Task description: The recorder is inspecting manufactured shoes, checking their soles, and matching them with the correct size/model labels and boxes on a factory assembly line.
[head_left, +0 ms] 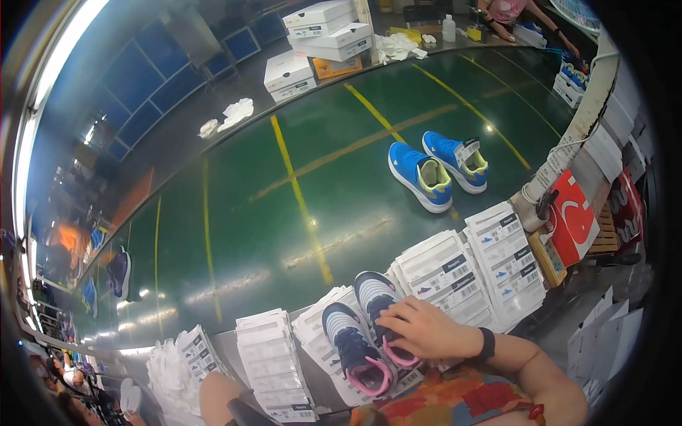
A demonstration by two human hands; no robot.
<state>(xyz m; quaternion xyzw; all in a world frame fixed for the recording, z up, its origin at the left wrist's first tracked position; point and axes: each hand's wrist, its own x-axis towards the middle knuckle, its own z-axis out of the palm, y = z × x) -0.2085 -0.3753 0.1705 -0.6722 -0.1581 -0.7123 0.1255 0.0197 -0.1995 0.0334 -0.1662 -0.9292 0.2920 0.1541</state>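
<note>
A pair of navy sneakers with pink collars and pale striped laces lies on stacks of label sheets at the near edge. My right hand (426, 328), with a black band at its wrist, bends its fingers over the right sneaker (378, 297) near its opening. Just left of it, apart from my hand, sits the left sneaker (349, 344), toe pointing away. Beneath them is a stack of printed label sheets (312, 326). My left hand is not in view.
A green conveyor belt (241, 206) with yellow lines carries blue sneakers (419, 174) beyond my hand. More label stacks (444, 273) lie along the near ledge. White shoeboxes (288, 74) stand across the belt. A red box (574, 216) is at right; another person's arm (499, 28) shows far right.
</note>
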